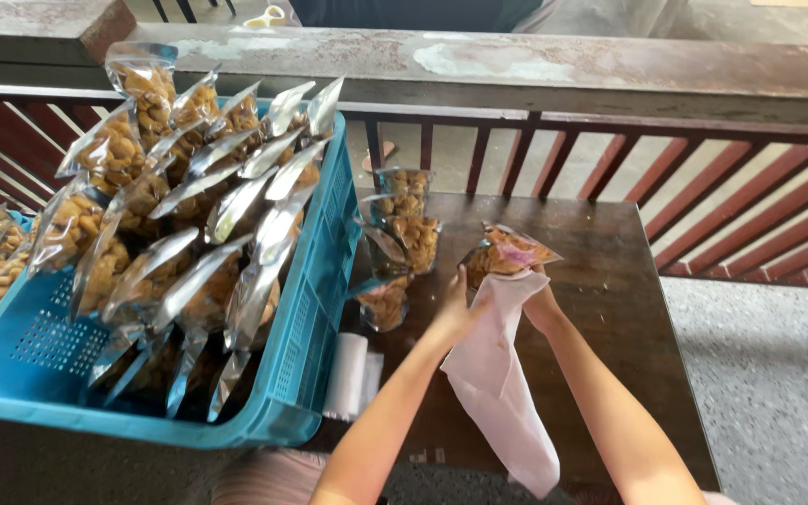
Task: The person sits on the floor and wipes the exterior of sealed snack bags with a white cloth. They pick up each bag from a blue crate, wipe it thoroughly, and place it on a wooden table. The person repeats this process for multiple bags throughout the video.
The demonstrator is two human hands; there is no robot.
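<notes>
Both my hands hold one clear pouch of brown nuts [505, 254] above the dark wooden table [610, 281]. My left hand [455, 309] grips its left side, and my right hand [540, 304] holds its right side. A pale pink cloth [502, 383] wraps the pouch's underside and hangs down between my forearms. Just to the left, three more filled pouches [402, 234] stand or lie on the table.
A blue plastic crate [306, 327] at the left is packed with several upright nut pouches [170, 196]. A white roll [346, 374] lies beside the crate. A red slatted railing [703, 178] runs behind the table. Another blue crate edge shows at far left.
</notes>
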